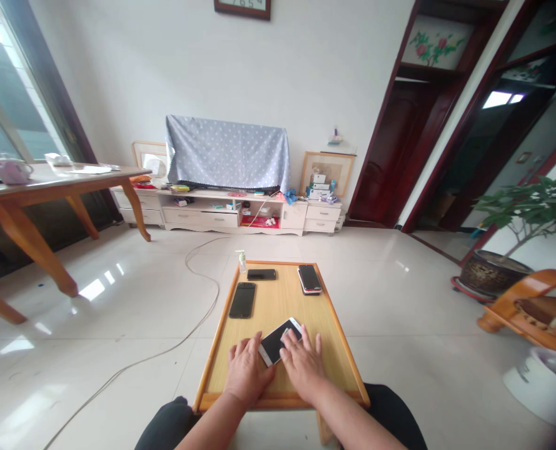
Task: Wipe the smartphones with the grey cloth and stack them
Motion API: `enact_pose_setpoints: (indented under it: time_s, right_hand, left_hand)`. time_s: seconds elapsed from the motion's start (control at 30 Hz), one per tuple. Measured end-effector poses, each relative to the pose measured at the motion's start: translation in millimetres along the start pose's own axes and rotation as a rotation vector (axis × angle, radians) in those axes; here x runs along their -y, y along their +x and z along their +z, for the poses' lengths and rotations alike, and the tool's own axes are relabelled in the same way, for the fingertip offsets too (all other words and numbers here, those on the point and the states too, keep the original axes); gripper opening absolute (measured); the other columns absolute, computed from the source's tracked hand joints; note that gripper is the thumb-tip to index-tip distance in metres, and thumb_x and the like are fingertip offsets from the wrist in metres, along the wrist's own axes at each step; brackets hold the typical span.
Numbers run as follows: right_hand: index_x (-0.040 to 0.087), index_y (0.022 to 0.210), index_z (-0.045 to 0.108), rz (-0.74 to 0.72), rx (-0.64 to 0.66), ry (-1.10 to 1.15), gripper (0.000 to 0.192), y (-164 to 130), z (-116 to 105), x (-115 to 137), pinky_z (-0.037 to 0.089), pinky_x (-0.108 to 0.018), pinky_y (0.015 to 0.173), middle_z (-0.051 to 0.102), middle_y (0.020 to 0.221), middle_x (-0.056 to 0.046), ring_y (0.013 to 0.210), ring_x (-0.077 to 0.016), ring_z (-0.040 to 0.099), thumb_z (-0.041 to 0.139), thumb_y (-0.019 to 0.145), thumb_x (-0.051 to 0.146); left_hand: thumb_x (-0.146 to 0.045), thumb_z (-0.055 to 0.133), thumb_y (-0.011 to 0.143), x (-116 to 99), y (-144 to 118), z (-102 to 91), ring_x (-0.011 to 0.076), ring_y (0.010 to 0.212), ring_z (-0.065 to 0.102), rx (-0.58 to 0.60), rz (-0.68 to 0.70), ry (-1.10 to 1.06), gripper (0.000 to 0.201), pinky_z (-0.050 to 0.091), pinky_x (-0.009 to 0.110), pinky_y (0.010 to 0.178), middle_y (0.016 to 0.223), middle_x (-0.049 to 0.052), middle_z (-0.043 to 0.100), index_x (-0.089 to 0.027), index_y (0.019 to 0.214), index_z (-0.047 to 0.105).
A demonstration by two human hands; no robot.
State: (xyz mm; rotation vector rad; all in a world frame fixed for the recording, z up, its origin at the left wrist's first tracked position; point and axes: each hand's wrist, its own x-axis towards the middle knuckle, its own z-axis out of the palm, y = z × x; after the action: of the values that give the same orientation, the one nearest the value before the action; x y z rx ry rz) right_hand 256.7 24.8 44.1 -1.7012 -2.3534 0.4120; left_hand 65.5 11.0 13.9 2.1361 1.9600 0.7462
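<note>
Both hands lie flat, fingers spread, nothing clasped: left hand [245,370] against the near end of a white-edged phone [280,340], right hand [302,364] resting on its screen. The phone lies tilted on a low wooden table [334,356]. Beyond: three dark phones [242,300], small bottle [242,260]. Glossy tiled floor [119,325], cable [198,269]; white cabinet [222,215] at far wall.

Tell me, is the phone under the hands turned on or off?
Off, it seems: the white phone shows a dark screen, lying flat on the wooden tray table under the left hand and right hand.
</note>
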Motion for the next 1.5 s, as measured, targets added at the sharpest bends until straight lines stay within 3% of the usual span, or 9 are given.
enact_pose_setpoints:
  time_s: [0.1,0.3,0.47,0.53,0.73,0.9,1.1,1.33,1.5]
  right_hand:
    - [0.040,0.151,0.037,-0.181,0.025,0.032,0.050,-8,5,6,-0.002,-0.063,0.119,0.038,0.156,0.005,0.152,-0.0264,0.007,0.019,0.105,0.048]
    - [0.034,0.152,0.036,0.174,-0.030,-0.005,0.055,14,-10,-8,0.000,-0.070,0.115,0.035,0.158,0.001,0.152,-0.0319,0.004,0.014,0.105,0.051]
    - [0.040,0.152,0.033,-0.240,0.074,0.085,0.049,3,5,22,0.000,-0.063,0.119,0.040,0.155,0.005,0.152,-0.0255,0.010,0.018,0.106,0.045]
    - [0.043,0.151,0.033,-0.296,0.088,0.091,0.047,5,6,26,0.000,-0.063,0.119,0.042,0.154,0.007,0.152,-0.0248,0.011,0.019,0.106,0.042]
    - [0.037,0.147,0.044,0.071,-0.021,0.029,0.049,36,-3,13,-0.001,-0.067,0.116,0.039,0.156,0.002,0.152,-0.0297,0.011,0.019,0.106,0.043]
    - [0.038,0.149,0.039,-0.189,0.044,0.049,0.048,34,8,26,0.000,-0.065,0.117,0.042,0.155,0.002,0.151,-0.0263,0.014,0.021,0.105,0.043]
    - [0.036,0.152,0.037,0.150,-0.068,-0.032,0.050,39,-3,-17,-0.004,-0.070,0.115,0.038,0.157,0.002,0.152,-0.0292,0.004,0.021,0.104,0.041]
    - [0.037,0.153,0.034,-0.058,-0.102,-0.039,0.050,-19,16,-29,0.000,-0.067,0.118,0.038,0.156,0.003,0.152,-0.0286,0.011,0.028,0.103,0.043]
    - [0.035,0.149,0.043,0.048,-0.064,-0.039,0.050,3,2,-23,-0.003,-0.069,0.116,0.041,0.155,0.002,0.152,-0.0299,0.009,0.023,0.104,0.044]
  left_hand:
    - [-0.037,0.065,0.074,1,0,0.6,0.0293,0.124,0.051,-0.003,-0.004,-0.011,0.071,0.029,0.047,0.107,0.127,0.011,0.066,-0.020,0.140,0.043]
    - [-0.036,0.067,0.070,0,0,-0.5,0.0294,0.124,0.052,-0.003,0.010,0.012,0.074,0.030,0.046,0.107,0.127,0.010,0.066,-0.020,0.139,0.043]
    - [-0.027,0.055,0.080,1,-1,-0.5,0.0274,0.124,0.052,-0.001,0.003,0.003,0.066,0.030,0.046,0.107,0.127,0.011,0.067,-0.018,0.143,0.037]
    - [-0.025,0.053,0.080,0,-1,-1.1,0.0273,0.125,0.052,0.006,-0.007,-0.006,0.067,0.028,0.046,0.108,0.128,0.011,0.067,-0.018,0.145,0.035]
    - [-0.039,0.064,0.072,-2,0,-0.3,0.0318,0.124,0.054,-0.023,-0.011,-0.026,0.080,0.027,0.048,0.109,0.127,0.013,0.066,-0.018,0.145,0.037]
    - [-0.037,0.060,0.077,-2,2,2.4,0.0301,0.122,0.055,-0.034,-0.014,-0.026,0.074,0.027,0.048,0.107,0.127,0.012,0.067,-0.018,0.145,0.037]
    - [-0.035,0.065,0.071,-6,2,-0.9,0.0306,0.123,0.054,-0.021,-0.036,0.005,0.079,0.024,0.049,0.110,0.124,0.011,0.068,-0.019,0.143,0.038]
    - [-0.035,0.065,0.071,-1,5,3.9,0.0307,0.124,0.053,-0.029,-0.009,-0.003,0.076,0.025,0.049,0.109,0.124,0.011,0.068,-0.020,0.141,0.040]
    - [-0.035,0.066,0.070,-1,5,2.5,0.0303,0.125,0.053,-0.009,-0.002,0.001,0.075,0.027,0.048,0.109,0.126,0.010,0.067,-0.020,0.140,0.042]
